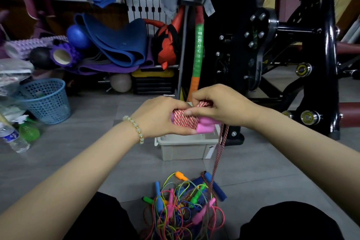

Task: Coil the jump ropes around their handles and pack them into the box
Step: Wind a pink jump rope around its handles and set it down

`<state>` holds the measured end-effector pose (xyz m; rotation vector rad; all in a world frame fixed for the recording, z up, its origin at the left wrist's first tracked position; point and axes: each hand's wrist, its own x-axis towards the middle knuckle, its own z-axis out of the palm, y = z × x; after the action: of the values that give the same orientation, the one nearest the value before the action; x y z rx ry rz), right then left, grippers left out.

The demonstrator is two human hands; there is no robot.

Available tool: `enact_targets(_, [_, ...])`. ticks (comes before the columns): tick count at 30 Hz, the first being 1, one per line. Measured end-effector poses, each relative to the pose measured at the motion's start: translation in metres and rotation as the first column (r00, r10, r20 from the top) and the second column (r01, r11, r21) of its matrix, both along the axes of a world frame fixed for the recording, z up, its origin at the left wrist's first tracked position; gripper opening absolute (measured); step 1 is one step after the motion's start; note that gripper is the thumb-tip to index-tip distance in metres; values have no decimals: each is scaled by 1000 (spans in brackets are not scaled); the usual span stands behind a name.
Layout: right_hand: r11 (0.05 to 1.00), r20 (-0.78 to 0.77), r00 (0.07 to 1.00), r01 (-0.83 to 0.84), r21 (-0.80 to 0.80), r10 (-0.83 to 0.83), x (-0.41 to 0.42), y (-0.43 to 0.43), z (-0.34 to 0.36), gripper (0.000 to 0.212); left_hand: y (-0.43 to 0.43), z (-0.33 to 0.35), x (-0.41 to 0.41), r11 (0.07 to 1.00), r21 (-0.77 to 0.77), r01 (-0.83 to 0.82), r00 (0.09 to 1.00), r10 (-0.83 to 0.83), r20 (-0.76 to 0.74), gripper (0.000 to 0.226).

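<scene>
Exercise machine (pixel 292 45), black, fills right background. Blue mesh basket (pixel 46 101) stands at left on grey floor (pixel 87 115). Pale box (pixel 183 150) sits on floor between forearms, top open. Tangled pile of jump ropes (pixel 185 204) lies nearer person, just short of box. Hands close together above box: left hand (pixel 159 117) grips bundle's end, right hand (pixel 220 105) pinches red-white rope (pixel 184 120) wound round pink handles (pixel 205 125). Loose strand (pixel 219 154) hangs down to pile.

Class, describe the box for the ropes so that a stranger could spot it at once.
Find the black machine on the right; at its foot, just left of its base, stands the box. It is the only pale grey, solid-walled tub, unlike the blue mesh basket far left.
</scene>
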<state>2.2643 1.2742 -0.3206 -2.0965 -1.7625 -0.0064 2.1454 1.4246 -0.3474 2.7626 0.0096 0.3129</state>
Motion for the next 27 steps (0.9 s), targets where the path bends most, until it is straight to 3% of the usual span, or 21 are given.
enact_targets(7, [997,-502,864,-68,-43,37,5,2,1,41,-8,-2,0,994,-108,21,999,-16,46,18])
enact_targets(12, [989,-568,816,33,-143,-109,15,0,-7,39,-5,-7,1,990,-132,48,998,-44,35,24])
enact_targets(14, [998,-533,844,50,-31,-59,14,-1,-11,35,-3,-16,2,969,-233,76,997,-77,4,25])
enact_targets(16, [994,-583,812,49,99,18,7,-4,-14,30,-1,-22,2,931,-348,110,993,-117,3,26])
enact_targets(20, [987,-808,586,76,139,69,-3,-12,-25,35,3,-27,2,795,-600,89,996,-71,53,38])
enact_targets(23, [983,-936,337,114,143,97,-6,-13,-44,38,6,-31,5,723,-689,52,998,-19,56,44])
enact_targets(25, [982,-979,168,129,139,117,-9,-9,-59,56,7,-32,8,677,-734,55,996,12,86,46])
enact_targets(27, [973,-986,105,177,146,129,-14,-3,-70,54,9,-33,9,641,-764,74,994,16,110,55])
